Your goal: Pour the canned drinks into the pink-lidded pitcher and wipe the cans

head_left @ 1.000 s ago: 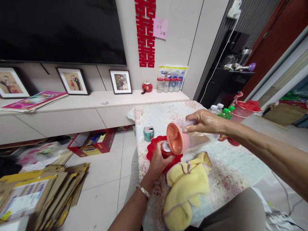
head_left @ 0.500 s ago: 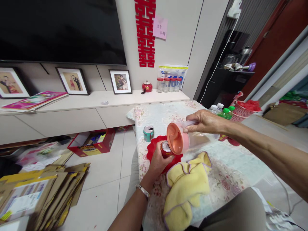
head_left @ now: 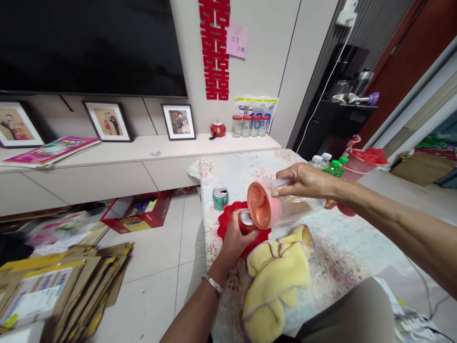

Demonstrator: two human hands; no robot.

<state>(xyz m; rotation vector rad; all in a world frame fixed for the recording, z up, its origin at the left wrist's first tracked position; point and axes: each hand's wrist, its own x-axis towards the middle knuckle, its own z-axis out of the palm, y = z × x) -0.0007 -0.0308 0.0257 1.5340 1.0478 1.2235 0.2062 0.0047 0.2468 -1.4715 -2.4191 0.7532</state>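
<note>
My left hand is wrapped round a red drink can, which stands upright over a red scalloped dish. In my right hand is the handle of a clear pitcher with a pink-orange lid. The pitcher lies tilted almost on its side, its lid end right at the top of the can. Whether liquid is flowing I cannot tell. Just left of the dish stands an opened teal can. A yellow cloth with purple edging lies crumpled in front of the pitcher.
A floral cloth covers the table. Bottles with green and white caps and a pink basket are at its right. Behind are lidded glass jars on a cabinet. Flattened cardboard and a red box lie on the floor at left.
</note>
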